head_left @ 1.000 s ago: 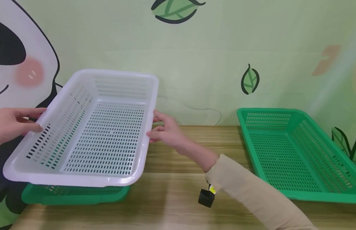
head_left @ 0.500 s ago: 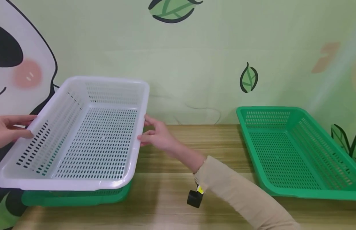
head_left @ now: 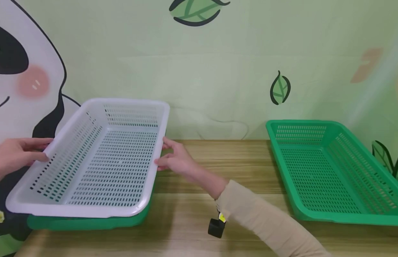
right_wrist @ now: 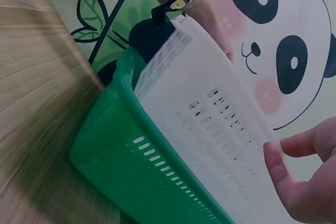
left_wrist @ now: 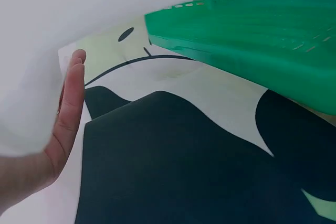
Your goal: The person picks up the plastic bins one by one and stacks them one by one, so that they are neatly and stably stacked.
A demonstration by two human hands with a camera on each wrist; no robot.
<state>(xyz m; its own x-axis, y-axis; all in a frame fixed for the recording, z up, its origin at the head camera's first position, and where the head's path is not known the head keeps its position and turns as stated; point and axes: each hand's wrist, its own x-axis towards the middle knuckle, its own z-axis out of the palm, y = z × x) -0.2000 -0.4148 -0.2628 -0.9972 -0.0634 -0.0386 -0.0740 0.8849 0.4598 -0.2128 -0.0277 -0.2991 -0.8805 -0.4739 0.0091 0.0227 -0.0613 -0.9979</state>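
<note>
A white slotted plastic basket (head_left: pixel 80 211) sits at the left in the head view, its lower part inside a green basket (head_left: pixel 86 224) of similar shape. My left hand (head_left: pixel 17 155) holds the white basket's left rim between thumb and fingers. On the opposite side, my right hand (head_left: pixel 177 160) pinches the right rim. The right wrist view shows the white wall (right_wrist: pixel 205 114) standing well above the green rim (right_wrist: pixel 157 140). White plastic hides part of my left hand (left_wrist: pixel 68 119) in the left wrist view.
Another green basket (head_left: pixel 283 171) stands at the right of the wooden table (head_left: pixel 199 207). Behind it hangs a pale green backdrop (head_left: pixel 218 71) with a panda and leaves. A small black block (head_left: pixel 216 227) dangles from my right cuff.
Both hands have lowered the white basket, after a brief shift left and back. It now sits deeper in the left green basket. The right green basket has stayed in place.
</note>
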